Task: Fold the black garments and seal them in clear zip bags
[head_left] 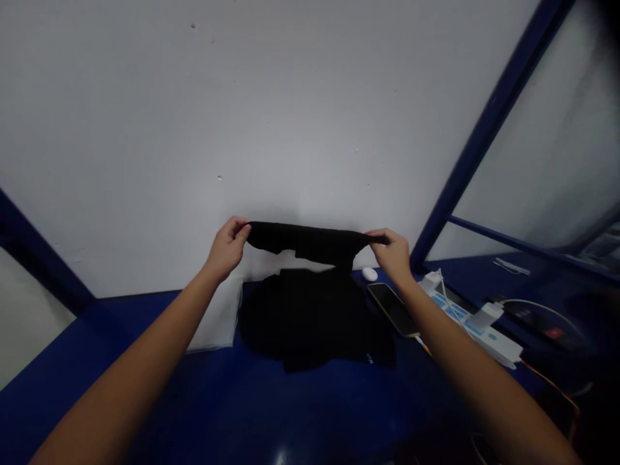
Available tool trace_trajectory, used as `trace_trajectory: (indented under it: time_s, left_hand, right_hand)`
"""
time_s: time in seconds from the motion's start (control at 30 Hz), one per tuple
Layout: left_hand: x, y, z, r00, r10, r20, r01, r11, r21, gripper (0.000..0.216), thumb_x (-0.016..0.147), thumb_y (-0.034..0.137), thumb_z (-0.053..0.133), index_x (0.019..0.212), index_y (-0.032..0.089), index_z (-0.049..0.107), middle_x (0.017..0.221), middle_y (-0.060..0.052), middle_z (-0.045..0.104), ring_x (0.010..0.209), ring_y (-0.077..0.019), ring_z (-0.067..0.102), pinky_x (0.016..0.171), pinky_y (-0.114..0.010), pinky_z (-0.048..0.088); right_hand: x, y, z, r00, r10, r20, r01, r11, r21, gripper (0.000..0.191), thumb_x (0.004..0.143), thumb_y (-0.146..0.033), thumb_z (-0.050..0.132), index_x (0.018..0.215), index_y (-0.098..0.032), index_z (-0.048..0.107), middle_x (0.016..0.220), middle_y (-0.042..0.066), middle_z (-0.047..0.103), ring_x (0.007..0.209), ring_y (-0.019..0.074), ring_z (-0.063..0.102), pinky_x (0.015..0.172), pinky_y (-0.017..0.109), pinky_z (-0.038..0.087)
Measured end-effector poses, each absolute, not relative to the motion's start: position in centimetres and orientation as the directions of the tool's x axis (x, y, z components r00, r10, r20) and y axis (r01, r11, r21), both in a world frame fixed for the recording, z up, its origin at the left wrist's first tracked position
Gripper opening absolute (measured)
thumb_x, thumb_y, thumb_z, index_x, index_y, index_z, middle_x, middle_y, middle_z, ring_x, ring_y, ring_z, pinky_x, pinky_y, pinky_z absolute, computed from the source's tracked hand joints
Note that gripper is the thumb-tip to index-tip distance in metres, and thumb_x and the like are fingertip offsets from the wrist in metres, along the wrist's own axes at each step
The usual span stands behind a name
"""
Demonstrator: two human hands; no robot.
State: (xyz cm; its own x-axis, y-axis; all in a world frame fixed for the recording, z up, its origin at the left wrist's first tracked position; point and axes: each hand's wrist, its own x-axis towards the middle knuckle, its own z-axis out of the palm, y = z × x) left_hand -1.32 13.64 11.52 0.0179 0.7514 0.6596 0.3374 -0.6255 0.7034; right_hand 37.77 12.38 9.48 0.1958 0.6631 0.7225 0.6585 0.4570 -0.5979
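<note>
A black garment (314, 313), its kind unclear in the dark cloth, lies spread on the blue table with a small white print near its lower right corner. Above it, my left hand (228, 247) pinches the left end of a raised black fabric edge. The opposite end of that edge is held between the thumb and fingers of my right hand (393, 253). Stretched between both hands, the raised cloth hangs slightly over the table. It seems to join the lower part near its right side, though the dark fabric hides the join.
A white flat packet (217, 320) lies left of the garment. To the right are a phone (394, 310) with a cable, a small white round case (369, 274) and a power strip (484, 332) with plugged chargers. Blue posts and a pale wall (290, 129) stand behind.
</note>
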Motion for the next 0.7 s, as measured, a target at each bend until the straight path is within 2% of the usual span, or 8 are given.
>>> trace_trajectory:
  time_s: [0.1, 0.2, 0.27, 0.33, 0.4, 0.47, 0.63, 0.7]
  left_hand:
    - [-4.1, 10.1, 9.3, 0.3, 0.679, 0.67, 0.544, -0.699, 0.465, 0.02, 0.095, 0.034, 0.05, 0.106, 0.024, 0.064, 0.118, -0.006, 0.066, 0.113, -0.0237, 0.055, 0.098, -0.041, 0.043]
    - [-6.1, 6.7, 4.7, 0.595, 0.654, 0.467, 0.65, -0.733, 0.199, 0.014, 0.092, 0.026, 0.053, 0.092, 0.026, 0.068, 0.127, -0.004, 0.063, 0.121, -0.029, 0.049, 0.102, -0.052, 0.038]
    - [-6.3, 4.9, 2.3, 0.644, 0.672, 0.365, 0.691, -0.716, 0.098, 0.019, 0.091, 0.02, 0.051, 0.081, 0.024, 0.067, 0.135, -0.004, 0.059, 0.129, -0.0334, 0.043, 0.103, -0.058, 0.035]
    - [-5.6, 3.7, 1.4, 0.657, 0.678, 0.328, 0.708, -0.705, 0.039, 0.019, 0.089, 0.018, 0.051, 0.077, 0.021, 0.065, 0.139, -0.006, 0.055, 0.133, -0.0362, 0.039, 0.106, -0.062, 0.03]
    - [-4.2, 3.1, 2.0, 0.662, 0.667, 0.342, 0.699, -0.714, 0.04, 0.012, 0.086, 0.02, 0.054, 0.082, 0.021, 0.065, 0.141, -0.007, 0.053, 0.134, -0.0369, 0.037, 0.108, -0.062, 0.028]
    - [-2.3, 3.1, 3.3, 0.66, 0.655, 0.367, 0.675, -0.732, 0.093, 0.01, 0.085, 0.023, 0.056, 0.09, 0.022, 0.064, 0.14, -0.008, 0.053, 0.132, -0.035, 0.04, 0.108, -0.058, 0.033]
    - [2.6, 5.1, 3.3, 0.593, 0.739, 0.32, 0.682, -0.672, 0.289, 0.022, 0.095, 0.028, 0.044, 0.108, 0.019, 0.059, 0.127, -0.01, 0.059, 0.115, -0.0248, 0.056, 0.099, -0.042, 0.047]
    - [4.2, 6.1, 1.4, 0.556, 0.785, 0.275, 0.739, -0.618, 0.27, 0.028, 0.096, 0.031, 0.045, 0.117, 0.017, 0.057, 0.123, -0.012, 0.062, 0.114, -0.0263, 0.057, 0.1, -0.043, 0.046]
  right_hand:
    - [38.9, 8.8, 6.4, -0.068, 0.674, 0.736, 0.722, 0.542, -0.43, 0.018, 0.073, -0.017, 0.055, 0.082, -0.021, 0.07, 0.102, 0.008, 0.073, 0.099, 0.0253, 0.066, 0.092, 0.044, 0.047]
    - [40.1, 5.3, 2.0, -0.362, 0.787, 0.499, 0.803, 0.535, -0.262, 0.028, 0.07, -0.008, 0.054, 0.084, -0.024, 0.073, 0.116, 0.005, 0.071, 0.114, 0.0285, 0.06, 0.097, 0.052, 0.043]
    - [40.6, 3.7, -0.2, -0.441, 0.831, 0.34, 0.835, 0.518, -0.183, 0.034, 0.071, -0.005, 0.054, 0.089, -0.026, 0.074, 0.125, 0.005, 0.068, 0.122, 0.0312, 0.055, 0.099, 0.056, 0.04]
    - [40.8, 2.6, -0.9, -0.467, 0.851, 0.241, 0.855, 0.504, -0.122, 0.036, 0.075, -0.004, 0.052, 0.091, -0.027, 0.075, 0.131, 0.006, 0.065, 0.128, 0.0337, 0.051, 0.1, 0.06, 0.038]
    - [40.4, 2.0, 0.0, -0.476, 0.855, 0.206, 0.864, 0.499, -0.073, 0.037, 0.079, -0.005, 0.049, 0.092, -0.027, 0.075, 0.133, 0.007, 0.063, 0.13, 0.0353, 0.049, 0.101, 0.062, 0.036]
    - [39.3, 1.8, 1.8, -0.485, 0.85, 0.205, 0.861, 0.505, -0.058, 0.038, 0.082, -0.005, 0.047, 0.095, -0.027, 0.075, 0.133, 0.008, 0.063, 0.129, 0.0342, 0.05, 0.101, 0.06, 0.036]
    - [33.1, 2.6, 4.6, -0.541, 0.811, 0.224, 0.792, 0.581, -0.188, 0.034, 0.092, -0.013, 0.043, 0.107, -0.026, 0.07, 0.126, 0.006, 0.066, 0.117, 0.0237, 0.06, 0.101, 0.044, 0.044]
    - [30.3, 3.2, 3.5, -0.566, 0.795, 0.219, 0.762, 0.606, -0.228, 0.031, 0.097, -0.022, 0.043, 0.118, -0.024, 0.066, 0.129, 0.009, 0.064, 0.121, 0.0237, 0.058, 0.104, 0.042, 0.043]
